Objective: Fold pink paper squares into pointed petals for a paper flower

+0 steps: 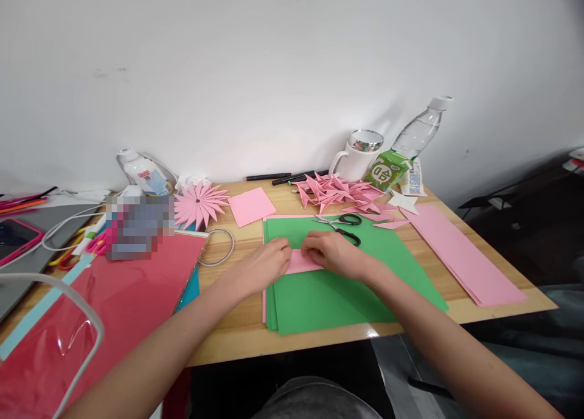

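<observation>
Both hands hold a folded pink paper (298,263) down against the stack of green paper (328,303). My left hand (272,259) is closed, fingers bent over the paper's left end. My right hand (335,253) is closed too, with its fingertips pressed on the paper's upper right part. Just beyond the right hand lie scissors (349,221) with black handles. A square pink sheet (252,207) rests behind the green stack. A pink folded-paper flower (201,204) stands to its left, and a heap of pointed pink folded pieces (342,191) lies behind the scissors.
On the right are long pink paper strips (469,255). A white mug (360,154), a green carton (387,169) and a tilted water bottle (422,127) stand by the wall. At left are a tape ring (217,247), red sheets (132,291), a white bottle (145,173) and a phone (17,239).
</observation>
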